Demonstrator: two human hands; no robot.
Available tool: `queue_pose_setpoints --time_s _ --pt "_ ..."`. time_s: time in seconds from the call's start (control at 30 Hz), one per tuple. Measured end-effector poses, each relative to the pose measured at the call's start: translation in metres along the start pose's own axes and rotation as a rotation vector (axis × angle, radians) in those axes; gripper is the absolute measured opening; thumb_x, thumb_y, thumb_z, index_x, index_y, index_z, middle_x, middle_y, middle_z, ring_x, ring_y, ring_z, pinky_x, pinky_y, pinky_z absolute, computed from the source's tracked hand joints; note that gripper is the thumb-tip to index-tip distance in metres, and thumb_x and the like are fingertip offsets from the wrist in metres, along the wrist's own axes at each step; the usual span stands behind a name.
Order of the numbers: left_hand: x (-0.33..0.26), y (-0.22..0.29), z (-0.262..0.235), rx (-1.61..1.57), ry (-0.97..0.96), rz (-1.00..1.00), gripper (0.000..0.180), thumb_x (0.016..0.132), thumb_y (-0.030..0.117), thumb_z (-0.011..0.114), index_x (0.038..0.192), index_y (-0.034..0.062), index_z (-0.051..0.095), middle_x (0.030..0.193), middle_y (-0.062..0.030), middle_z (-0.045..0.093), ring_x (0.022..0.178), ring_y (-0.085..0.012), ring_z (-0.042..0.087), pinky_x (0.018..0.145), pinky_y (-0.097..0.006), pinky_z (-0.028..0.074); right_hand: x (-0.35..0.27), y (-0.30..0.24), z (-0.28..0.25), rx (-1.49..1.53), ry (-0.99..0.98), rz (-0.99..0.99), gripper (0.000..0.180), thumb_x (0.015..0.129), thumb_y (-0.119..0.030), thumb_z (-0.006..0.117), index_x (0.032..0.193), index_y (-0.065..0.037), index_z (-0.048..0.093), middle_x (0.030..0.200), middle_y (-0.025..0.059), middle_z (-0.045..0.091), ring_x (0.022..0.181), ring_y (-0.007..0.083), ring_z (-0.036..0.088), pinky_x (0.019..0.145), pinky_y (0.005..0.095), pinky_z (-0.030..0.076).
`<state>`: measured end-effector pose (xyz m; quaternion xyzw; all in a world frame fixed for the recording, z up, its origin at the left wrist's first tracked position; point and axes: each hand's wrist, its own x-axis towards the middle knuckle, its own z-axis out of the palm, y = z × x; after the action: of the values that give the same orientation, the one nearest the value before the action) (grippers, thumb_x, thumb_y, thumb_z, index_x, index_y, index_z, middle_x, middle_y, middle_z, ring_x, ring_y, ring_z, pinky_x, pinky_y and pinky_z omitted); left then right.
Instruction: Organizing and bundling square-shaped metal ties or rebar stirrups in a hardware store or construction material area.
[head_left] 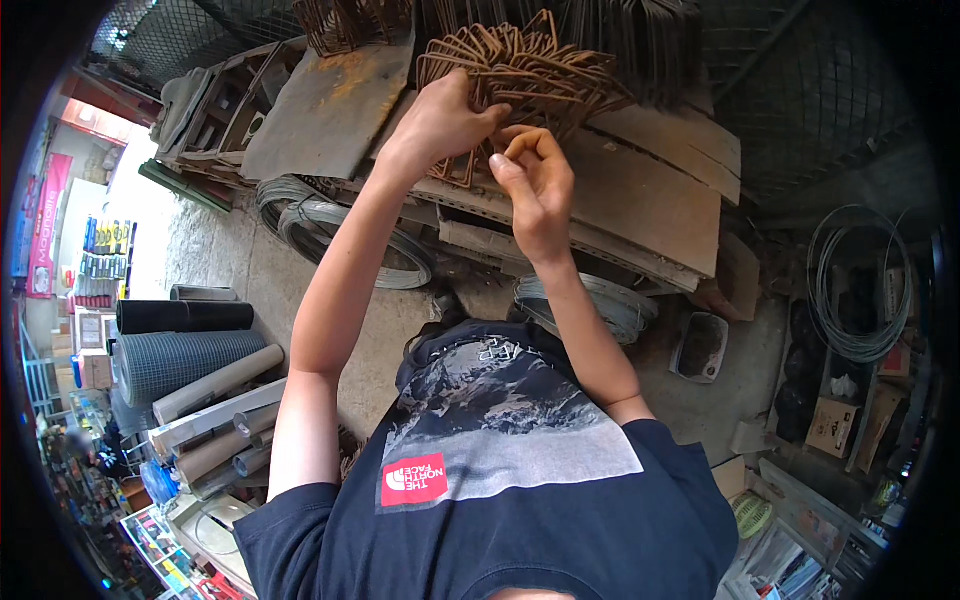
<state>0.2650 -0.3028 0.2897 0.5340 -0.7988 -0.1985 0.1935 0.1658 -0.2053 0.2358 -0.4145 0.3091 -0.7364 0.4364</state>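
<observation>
A tangled pile of rusty bent wire stirrups (540,70) lies on a wooden workbench (650,190) ahead of me. My left hand (445,120) is closed around several of the stirrups at the pile's near edge. My right hand (535,185) is just beside it, fingers pinched on a rusty wire piece from the same bunch. Both forearms reach up from my dark printed shirt at the bottom of the view.
Coils of grey wire (385,250) lie under the bench, and another coil (860,290) hangs at the right. Rolls of mesh and pipes (195,370) are stacked at the left. A rusty metal sheet (325,110) rests on the bench. Wire mesh panels stand behind.
</observation>
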Motion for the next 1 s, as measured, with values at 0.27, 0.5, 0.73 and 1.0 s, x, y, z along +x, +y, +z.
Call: queue_pose_setpoints --time_s 0.27,0.5,0.73,1.0 --pt "0.012 -0.013 0.014 -0.227 -0.031 0.045 0.033 0.083 0.020 0.066 0.100 -0.0056 0.055 0.084 -0.0116 0.065 0.079 -0.0154 0.061 0.070 -0.030 0.048 0.011 -0.016 -0.017 -0.600 -0.277 -0.168 0.015 0.077 -0.011 0.064 0.075 -0.001 0.053 0.071 0.0091 0.057 0.065 0.0161 0.055 0.062 0.0281 0.045" --pt "0.013 -0.003 0.016 -0.265 -0.030 0.000 0.033 0.093 0.026 0.051 0.104 -0.0052 0.055 0.092 -0.0115 0.065 0.084 -0.0148 0.061 0.072 -0.028 0.048 0.093 -0.045 -0.080 -1.345 0.083 -0.564 0.046 0.074 -0.029 0.075 0.106 -0.001 0.057 0.111 0.0177 0.056 0.098 0.0284 0.058 0.080 0.0381 0.049" --pt "0.007 0.010 -0.003 -0.195 -0.056 0.072 0.035 0.089 0.028 0.059 0.099 -0.0049 0.057 0.090 -0.0236 0.063 0.084 -0.0309 0.062 0.072 -0.041 0.047 0.108 -0.016 -0.081 -1.416 -0.312 -0.498 0.066 0.056 -0.034 0.087 0.114 -0.012 0.062 0.120 0.0119 0.052 0.118 0.0293 0.046 0.096 0.0448 0.043" --pt "0.014 0.018 -0.005 -0.099 -0.070 0.014 0.037 0.092 0.031 0.053 0.090 -0.0065 0.056 0.080 -0.0215 0.062 0.074 -0.0305 0.061 0.069 -0.041 0.046 0.127 0.002 -0.081 -1.335 -0.258 -0.453 0.055 0.060 -0.037 0.084 0.106 -0.015 0.063 0.114 0.0077 0.053 0.121 0.0267 0.042 0.099 0.0490 0.034"
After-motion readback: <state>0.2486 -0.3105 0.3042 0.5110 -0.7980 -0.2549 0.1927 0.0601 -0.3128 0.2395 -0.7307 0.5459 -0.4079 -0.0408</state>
